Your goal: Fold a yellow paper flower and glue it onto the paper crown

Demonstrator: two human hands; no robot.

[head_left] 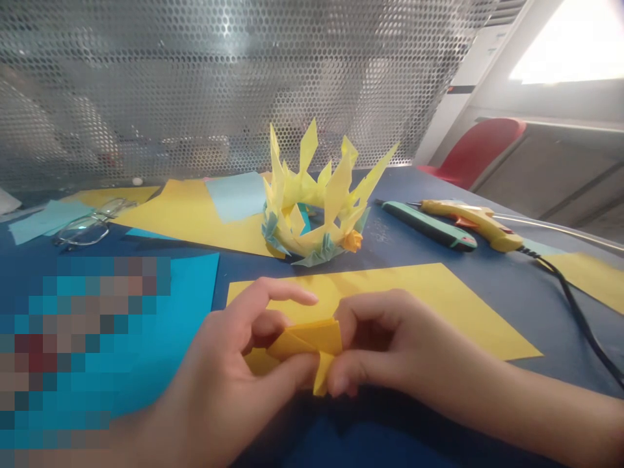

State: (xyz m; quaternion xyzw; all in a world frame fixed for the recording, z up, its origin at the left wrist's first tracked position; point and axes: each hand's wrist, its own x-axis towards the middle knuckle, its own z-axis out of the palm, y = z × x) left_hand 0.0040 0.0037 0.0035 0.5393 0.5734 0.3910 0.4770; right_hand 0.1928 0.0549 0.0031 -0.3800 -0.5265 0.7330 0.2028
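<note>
Between my two hands is a small folded piece of yellow paper [309,338], with a narrow strip pointing down from it. My left hand [244,351] grips its left side with thumb and fingers, the index finger raised over the top. On the other side, my right hand [385,338] pinches the right edge. Beneath them lies a flat yellow sheet [439,312]. Just beyond stands a pale yellow paper crown [329,201] with tall points, blue-green folded pieces and an orange paper rose [353,241] on its band.
A green utility knife [429,224] and a yellow hot glue gun [472,221] with a black cord lie at right. Glasses [85,227], more yellow paper [190,214] and a blue sheet [195,299] are at left. A perforated metal panel [219,78] rises behind the table.
</note>
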